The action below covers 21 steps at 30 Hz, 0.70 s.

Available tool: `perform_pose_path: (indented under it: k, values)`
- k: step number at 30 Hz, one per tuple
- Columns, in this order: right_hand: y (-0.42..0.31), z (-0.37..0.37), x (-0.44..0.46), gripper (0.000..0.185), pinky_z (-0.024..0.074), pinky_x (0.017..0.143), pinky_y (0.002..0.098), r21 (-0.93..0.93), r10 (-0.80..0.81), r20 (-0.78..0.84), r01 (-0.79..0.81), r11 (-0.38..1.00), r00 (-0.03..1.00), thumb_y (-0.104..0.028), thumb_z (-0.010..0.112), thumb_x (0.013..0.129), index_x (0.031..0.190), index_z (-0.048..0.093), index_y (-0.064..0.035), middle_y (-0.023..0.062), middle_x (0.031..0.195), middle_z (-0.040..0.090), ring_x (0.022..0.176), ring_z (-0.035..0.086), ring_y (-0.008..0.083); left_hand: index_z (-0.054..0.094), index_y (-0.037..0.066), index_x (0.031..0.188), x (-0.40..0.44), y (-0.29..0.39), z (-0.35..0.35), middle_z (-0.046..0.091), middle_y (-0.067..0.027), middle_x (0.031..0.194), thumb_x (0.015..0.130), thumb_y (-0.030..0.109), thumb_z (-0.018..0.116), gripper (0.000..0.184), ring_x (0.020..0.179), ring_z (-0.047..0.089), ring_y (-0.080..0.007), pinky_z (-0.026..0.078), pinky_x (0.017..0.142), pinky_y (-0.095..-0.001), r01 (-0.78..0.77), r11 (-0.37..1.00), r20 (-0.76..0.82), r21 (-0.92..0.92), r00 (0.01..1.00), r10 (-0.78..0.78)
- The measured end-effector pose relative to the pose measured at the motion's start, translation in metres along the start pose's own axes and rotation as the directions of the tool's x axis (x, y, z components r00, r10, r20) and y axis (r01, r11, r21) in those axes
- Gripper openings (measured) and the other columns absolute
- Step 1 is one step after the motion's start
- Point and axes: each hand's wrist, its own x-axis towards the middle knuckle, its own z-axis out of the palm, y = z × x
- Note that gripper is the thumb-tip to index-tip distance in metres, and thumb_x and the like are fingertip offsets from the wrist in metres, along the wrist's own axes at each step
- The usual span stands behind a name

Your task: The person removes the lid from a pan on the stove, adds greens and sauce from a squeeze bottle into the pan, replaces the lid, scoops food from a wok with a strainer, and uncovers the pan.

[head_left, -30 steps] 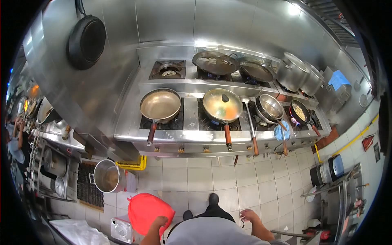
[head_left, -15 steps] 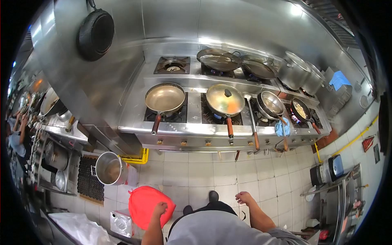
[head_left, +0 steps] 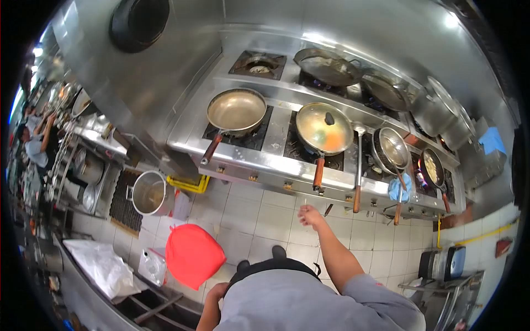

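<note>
My right hand [head_left: 311, 216] reaches forward over the tiled floor, in front of the stove's edge. Its fingers are loosely apart and nothing shows in them. Nearest to it is the wooden handle of a frying pan with a glass lid [head_left: 326, 132], with orange and green food seen through the glass. My left hand [head_left: 218, 290] hangs low beside my waist, near a red covered round thing [head_left: 194, 255]; its fingers are mostly hidden. An uncovered frying pan [head_left: 237, 111] sits on the left front burner. A long-handled ladle [head_left: 359, 160] lies right of the lidded pan.
Two woks [head_left: 328, 67] and tall pots [head_left: 433, 110] stand along the back row. At right, a small pan [head_left: 432, 167] with pale food sits over a flame. A metal bucket [head_left: 150, 193] stands on the floor at left. Another person [head_left: 37, 140] is at far left.
My right hand has moved forward and left, toward the stove front. My left hand has drawn back to my side. The view has tilted and shifted.
</note>
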Motion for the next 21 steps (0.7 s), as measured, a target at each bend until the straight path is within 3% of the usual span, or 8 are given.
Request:
perform_pose_path:
  k: [2,3,5,6,9,12,17,21]
  values:
    - [-0.013,-0.001,0.027,0.038,0.0464,0.054,0.0295,-0.007,-0.028,-0.002,0.027,1.0,1.0,-0.023,0.057,0.081,0.114,0.044,-0.0098,0.0063,0.086,0.057,0.063,0.055,0.0154,0.06,0.007,0.103,-0.012,0.013,0.011,0.06,-0.0183,0.099,0.081,0.039,0.048,0.04,0.085,0.059,-0.0224,0.046,0.078,-0.0328,-0.243,0.874,-0.003,0.421,0.963,0.269]
    - [-0.018,-0.001,0.04,0.038,0.0464,0.054,0.0295,-0.025,-0.014,0.025,0.015,1.0,1.0,-0.023,0.057,0.081,0.114,0.044,-0.0098,0.0063,0.086,0.057,0.063,0.055,0.0154,0.062,0.006,0.099,-0.017,0.019,0.018,0.062,-0.0152,0.094,0.082,0.037,0.05,0.037,0.081,0.06,-0.0224,0.048,0.073,-0.0337,-0.153,0.911,-0.085,0.382,0.976,0.2]
    - [-0.029,0.003,0.066,0.048,0.0468,0.052,0.0297,-0.049,0.0,-0.015,-0.001,0.999,1.0,-0.024,0.06,0.08,0.119,0.04,-0.0054,0.0068,0.085,0.056,0.062,0.056,0.0156,0.062,0.003,0.097,-0.046,0.065,0.025,0.063,-0.0111,0.089,0.082,0.033,0.053,0.035,0.076,0.059,-0.0201,0.05,0.065,-0.033,0.375,0.922,-0.102,-0.095,0.918,-0.384]
    - [-0.033,0.005,0.077,0.048,0.0468,0.052,0.0297,-0.066,0.006,0.01,-0.005,0.998,1.0,-0.024,0.06,0.08,0.119,0.04,-0.0054,0.0068,0.085,0.056,0.062,0.056,0.0156,0.062,0.003,0.097,-0.06,0.072,0.033,0.063,-0.0111,0.089,0.082,0.033,0.053,0.035,0.076,0.059,-0.0201,0.05,0.065,-0.033,0.386,0.914,-0.106,-0.123,0.911,-0.399]
    - [-0.035,0.013,0.102,0.058,0.047,0.049,0.03,-0.061,-0.004,-0.033,0.002,0.998,0.999,-0.026,0.061,0.079,0.124,0.034,-0.0006,0.0083,0.087,0.054,0.062,0.057,0.0171,0.062,0.001,0.095,-0.083,0.068,0.058,0.062,-0.0081,0.085,0.081,0.032,0.056,0.034,0.073,0.058,-0.0166,0.05,0.058,-0.0303,0.322,0.895,-0.146,-0.309,0.914,-0.379]
    - [-0.035,0.018,0.121,0.065,0.0479,0.049,0.0314,-0.077,0.026,-0.075,-0.032,0.997,0.997,-0.028,0.062,0.079,0.126,0.03,0.0026,0.0104,0.09,0.052,0.062,0.058,0.0195,0.062,0.003,0.094,-0.095,0.021,0.107,0.062,-0.006,0.083,0.083,0.023,0.056,0.024,0.072,0.057,-0.0131,0.046,0.065,-0.0246,0.085,0.928,-0.371,-0.364,0.9,-0.228]
    - [-0.035,0.027,0.153,0.055,0.0487,0.052,0.0355,0.036,0.126,-0.018,-0.125,0.991,0.992,-0.03,0.063,0.079,0.117,0.039,0.0006,0.0129,0.096,0.049,0.064,0.057,0.0239,0.062,0.002,0.095,-0.128,-0.009,0.19,0.062,-0.0059,0.083,0.082,0.021,0.056,0.023,0.072,0.057,-0.0131,0.046,0.065,-0.0246,0.116,0.68,-0.419,-0.724,0.709,-0.567]
    - [-0.036,0.035,0.163,0.047,0.049,0.056,0.0393,0.122,0.122,0.016,-0.123,0.985,0.992,-0.031,0.063,0.078,0.11,0.043,-0.0018,0.013,0.095,0.048,0.066,0.057,0.0259,0.062,0.002,0.095,-0.148,-0.023,0.234,0.062,-0.0058,0.083,0.082,0.019,0.056,0.022,0.073,0.057,-0.0131,0.046,0.066,-0.0245,0.05,0.511,-0.378,-0.858,0.612,-0.695]
